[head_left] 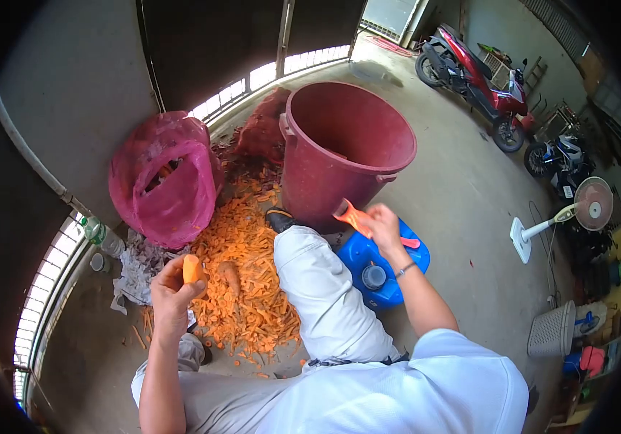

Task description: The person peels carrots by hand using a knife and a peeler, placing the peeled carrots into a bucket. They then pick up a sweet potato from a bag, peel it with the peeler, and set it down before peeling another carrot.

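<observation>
My left hand (173, 289) is closed around a peeled orange carrot (192, 269), whose end sticks up past the thumb and fingers. My right hand (383, 226) grips a red-orange vegetable peeler (352, 214), its head pointing left, in front of the big maroon bin (325, 184). Below and between the hands, a heap of orange peelings and cut carrot ends (253, 307) spreads over the floor. An unpeeled carrot (229, 277) lies on this heap, just right of my left hand. Under my right forearm stands a blue plastic jerrycan (386, 293) with a round cap.
Left of the bin slumps a pink plastic bag (180, 210), with a red mesh sack (263, 130) behind. A plastic bottle (104, 235) and crumpled paper (137, 267) lie near the gate. To the right are a fan (534, 231), a basket (550, 329) and a red motorbike (477, 79).
</observation>
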`<action>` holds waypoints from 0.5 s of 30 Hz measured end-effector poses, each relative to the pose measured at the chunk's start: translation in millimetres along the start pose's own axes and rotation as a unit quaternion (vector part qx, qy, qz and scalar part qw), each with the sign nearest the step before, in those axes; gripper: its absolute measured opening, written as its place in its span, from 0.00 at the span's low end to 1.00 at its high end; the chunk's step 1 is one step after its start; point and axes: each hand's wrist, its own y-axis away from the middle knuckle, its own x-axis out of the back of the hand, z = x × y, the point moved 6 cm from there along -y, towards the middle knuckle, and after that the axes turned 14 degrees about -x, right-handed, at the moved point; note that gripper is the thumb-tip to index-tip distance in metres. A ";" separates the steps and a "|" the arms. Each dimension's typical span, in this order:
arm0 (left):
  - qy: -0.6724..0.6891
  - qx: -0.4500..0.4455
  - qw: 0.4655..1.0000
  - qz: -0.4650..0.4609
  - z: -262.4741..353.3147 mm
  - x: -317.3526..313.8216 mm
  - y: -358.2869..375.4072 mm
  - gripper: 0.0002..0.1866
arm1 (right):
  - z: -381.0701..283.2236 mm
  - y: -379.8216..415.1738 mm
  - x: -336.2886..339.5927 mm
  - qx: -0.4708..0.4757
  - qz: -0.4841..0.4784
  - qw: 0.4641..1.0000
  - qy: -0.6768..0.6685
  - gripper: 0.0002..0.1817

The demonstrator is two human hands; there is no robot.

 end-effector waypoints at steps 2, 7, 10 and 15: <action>0.011 -0.002 1.000 -0.009 0.8 -6.8 -1.3 0.25 | 53.9 4.5 42.8 -0.018 0.036 0.998 0.041 0.11; 0.020 0.012 0.999 -0.029 -2.2 -8.5 -4.7 0.27 | 115.1 8.0 106.8 -0.037 0.120 0.966 0.224 0.05; 0.070 -0.027 0.995 -0.063 1.9 -9.4 -9.5 0.27 | 66.5 21.0 102.5 0.012 0.193 0.845 0.498 0.17; 0.152 0.004 0.986 -0.066 11.5 -7.2 -5.5 0.31 | 37.3 -3.7 96.6 0.078 0.168 0.776 0.603 0.22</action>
